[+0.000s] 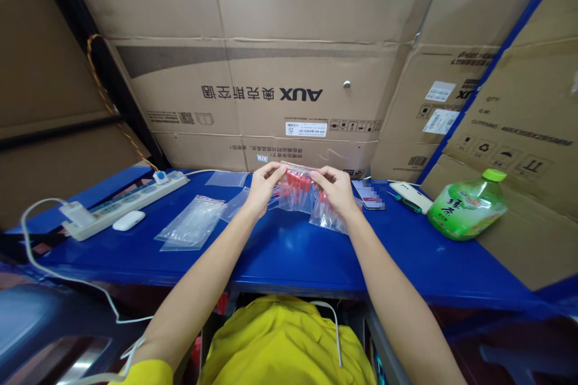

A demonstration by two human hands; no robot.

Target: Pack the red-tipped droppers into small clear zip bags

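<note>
Both my hands hold one small clear plastic bag (pixel 295 189) with several red pieces inside, lifted a little above the blue table (pixel 289 252). My left hand (pixel 262 187) pinches its top left corner. My right hand (pixel 334 189) pinches the top right edge. A second clear bag with red pieces (pixel 327 216) lies on the table under my right hand. A stack of empty clear bags (pixel 192 224) rests to the left of my left forearm.
A white power strip (pixel 121 204) with a plugged charger and a white earbud case (pixel 129 220) lie at the left. A phone (pixel 368 194), a white flat object with a green pen (pixel 410 197) and a green bottle (pixel 467 204) lie at the right. Cardboard boxes (pixel 289 90) wall the back.
</note>
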